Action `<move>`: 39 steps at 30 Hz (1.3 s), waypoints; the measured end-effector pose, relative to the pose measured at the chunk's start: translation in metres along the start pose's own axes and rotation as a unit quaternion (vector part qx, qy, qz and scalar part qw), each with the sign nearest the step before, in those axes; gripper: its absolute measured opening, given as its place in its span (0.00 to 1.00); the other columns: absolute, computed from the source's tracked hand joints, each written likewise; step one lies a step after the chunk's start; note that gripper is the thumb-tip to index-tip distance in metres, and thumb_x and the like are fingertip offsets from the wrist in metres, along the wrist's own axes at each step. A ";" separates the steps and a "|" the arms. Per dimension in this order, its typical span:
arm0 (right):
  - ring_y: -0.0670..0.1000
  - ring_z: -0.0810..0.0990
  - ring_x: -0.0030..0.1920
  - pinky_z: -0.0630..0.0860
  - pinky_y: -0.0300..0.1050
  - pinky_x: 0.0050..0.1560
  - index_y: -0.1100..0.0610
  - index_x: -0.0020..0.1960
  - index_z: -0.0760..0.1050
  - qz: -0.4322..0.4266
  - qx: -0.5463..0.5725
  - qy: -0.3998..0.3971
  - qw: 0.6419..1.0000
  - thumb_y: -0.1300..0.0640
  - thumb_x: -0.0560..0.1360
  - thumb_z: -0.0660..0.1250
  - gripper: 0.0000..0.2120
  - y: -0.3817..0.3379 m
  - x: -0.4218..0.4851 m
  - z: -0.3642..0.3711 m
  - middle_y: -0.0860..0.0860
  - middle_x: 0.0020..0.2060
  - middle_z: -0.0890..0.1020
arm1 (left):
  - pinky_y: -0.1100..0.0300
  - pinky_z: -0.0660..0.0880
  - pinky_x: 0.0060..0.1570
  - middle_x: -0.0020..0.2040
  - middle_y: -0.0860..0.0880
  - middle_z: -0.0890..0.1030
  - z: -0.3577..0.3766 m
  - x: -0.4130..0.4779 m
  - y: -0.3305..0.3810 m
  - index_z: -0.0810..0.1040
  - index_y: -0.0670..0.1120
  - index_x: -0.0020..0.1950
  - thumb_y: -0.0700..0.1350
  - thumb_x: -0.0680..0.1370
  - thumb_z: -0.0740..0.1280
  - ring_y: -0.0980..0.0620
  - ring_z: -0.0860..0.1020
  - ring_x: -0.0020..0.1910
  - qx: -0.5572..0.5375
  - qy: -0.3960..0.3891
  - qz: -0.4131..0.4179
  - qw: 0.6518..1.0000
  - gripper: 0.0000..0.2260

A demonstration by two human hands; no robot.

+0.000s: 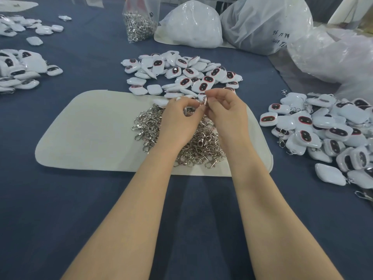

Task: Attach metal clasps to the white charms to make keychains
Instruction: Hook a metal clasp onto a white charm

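Observation:
Both hands meet above a heap of metal clasps (177, 136) on a cream mat (86, 134). My right hand (224, 112) pinches one metal clasp (204, 101) between thumb and fingers. My left hand (179, 118) has its fingers curled round a white charm (161, 102), whose edge shows past the knuckles. The clasp and the charm touch between the fingertips. Just beyond the hands lies a pile of loose white charms (181, 73) with dark, red-rimmed faces.
To the right lies a heap of charms with clasps on them (327, 130). More charms (20, 69) lie at the left. A clear bag of clasps (139, 23) and big plastic bags (262, 23) stand at the back. A blue cloth (80, 209) covers the table.

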State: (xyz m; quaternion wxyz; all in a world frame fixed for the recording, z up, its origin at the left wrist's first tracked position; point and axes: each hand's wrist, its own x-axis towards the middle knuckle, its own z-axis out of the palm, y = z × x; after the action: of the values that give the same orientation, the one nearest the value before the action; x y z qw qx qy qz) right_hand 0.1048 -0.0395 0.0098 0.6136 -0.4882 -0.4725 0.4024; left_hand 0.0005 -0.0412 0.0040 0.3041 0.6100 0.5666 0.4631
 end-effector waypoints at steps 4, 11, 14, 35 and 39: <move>0.39 0.79 0.36 0.80 0.41 0.47 0.53 0.43 0.77 -0.018 -0.012 -0.005 1.000 0.69 0.77 0.61 0.13 -0.001 -0.002 0.003 0.47 0.41 0.79 | 0.71 0.64 0.28 0.41 0.47 0.78 -0.001 0.002 -0.001 0.82 0.46 0.47 0.48 0.77 0.67 0.59 0.67 0.30 0.007 0.011 -0.003 1.000 0.08; 0.54 0.82 0.43 0.78 0.48 0.48 0.51 0.43 0.73 -0.041 -0.094 -0.021 0.994 0.69 0.76 0.60 0.14 0.000 -0.004 0.004 0.45 0.40 0.78 | 0.71 0.62 0.26 0.32 0.55 0.72 0.000 0.001 -0.002 0.80 0.48 0.44 0.47 0.75 0.69 0.61 0.68 0.27 -0.002 0.036 -0.027 0.999 0.03; 0.55 0.82 0.47 0.74 0.41 0.42 0.48 0.42 0.71 -0.058 -0.123 -0.033 0.990 0.68 0.76 0.60 0.15 0.002 -0.003 0.005 0.45 0.39 0.78 | 0.70 0.61 0.28 0.36 0.53 0.72 0.000 0.001 -0.002 0.79 0.48 0.44 0.47 0.76 0.68 0.60 0.68 0.29 0.020 0.037 -0.022 0.999 0.03; 0.50 0.79 0.39 0.78 0.48 0.44 0.55 0.46 0.76 0.014 -0.149 -0.070 0.986 0.60 0.78 0.63 0.04 0.000 -0.005 0.008 0.54 0.42 0.83 | 0.72 0.64 0.34 0.50 0.45 0.77 0.000 0.003 -0.004 0.77 0.48 0.44 0.44 0.78 0.65 0.60 0.71 0.35 0.053 0.064 0.010 0.997 0.04; 0.62 0.81 0.46 0.77 0.63 0.53 0.56 0.44 0.75 0.036 -0.142 -0.071 0.987 0.62 0.78 0.63 0.05 -0.002 -0.006 0.008 0.61 0.45 0.83 | 0.69 0.63 0.35 0.51 0.47 0.75 0.000 0.001 -0.003 0.75 0.49 0.45 0.44 0.78 0.64 0.57 0.70 0.38 0.068 0.066 0.017 0.995 0.03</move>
State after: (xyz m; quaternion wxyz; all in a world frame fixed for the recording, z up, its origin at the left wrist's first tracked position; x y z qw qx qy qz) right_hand 0.0957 -0.0434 0.0109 0.4880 -0.5576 -0.5490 0.3867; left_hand -0.0011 -0.0392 0.0013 0.2157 0.6067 0.6052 0.4682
